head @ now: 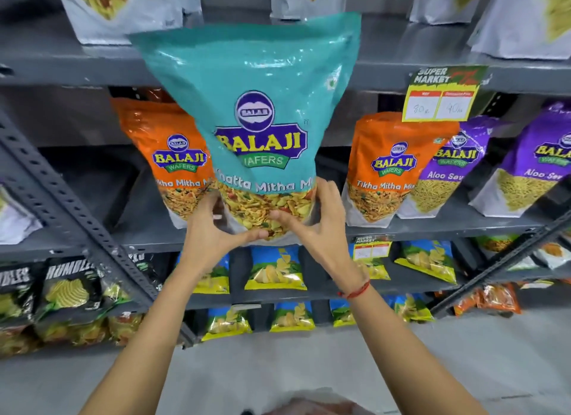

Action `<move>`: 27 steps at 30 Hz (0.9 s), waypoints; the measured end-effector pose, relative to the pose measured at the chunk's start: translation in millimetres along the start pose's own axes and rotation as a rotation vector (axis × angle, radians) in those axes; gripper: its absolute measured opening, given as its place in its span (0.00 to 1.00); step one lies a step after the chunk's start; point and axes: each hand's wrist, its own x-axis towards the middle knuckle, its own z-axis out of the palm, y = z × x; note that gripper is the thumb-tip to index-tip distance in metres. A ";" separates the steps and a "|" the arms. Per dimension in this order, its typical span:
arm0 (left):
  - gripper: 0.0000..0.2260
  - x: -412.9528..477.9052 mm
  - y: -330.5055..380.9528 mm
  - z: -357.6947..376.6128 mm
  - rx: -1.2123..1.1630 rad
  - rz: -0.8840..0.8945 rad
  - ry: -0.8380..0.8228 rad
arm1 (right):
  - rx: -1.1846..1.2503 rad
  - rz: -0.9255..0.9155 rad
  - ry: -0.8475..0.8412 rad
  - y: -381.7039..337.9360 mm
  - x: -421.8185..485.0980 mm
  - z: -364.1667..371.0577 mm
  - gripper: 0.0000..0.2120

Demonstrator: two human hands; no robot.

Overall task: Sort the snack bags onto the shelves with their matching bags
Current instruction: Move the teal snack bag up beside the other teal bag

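I hold a large teal Balaji Khatta Mitha Mix bag (253, 105) upright in front of the grey middle shelf (432, 226). My left hand (213, 229) grips its bottom left corner and my right hand (312, 220) grips its bottom right. Behind it on that shelf stands an orange Tikha Mitha Mix bag (167, 155), partly hidden. A second orange bag (389, 167) stands to the right, apart from the teal one. Two purple Aloo Sev bags (448, 170) (534, 164) follow further right.
White bags (123, 10) line the top shelf. A yellow price tag (441, 96) hangs from the upper shelf edge. Blue and yellow chip bags (275, 269) fill the lower shelves, black chip bags (68, 285) sit lower left. A perforated grey upright (61, 204) slants at left.
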 end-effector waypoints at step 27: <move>0.30 162.7 216.9 -24.6 0.014 0.310 0.152 | 0.105 -0.206 0.105 -117.6 225.8 -100.9 0.20</move>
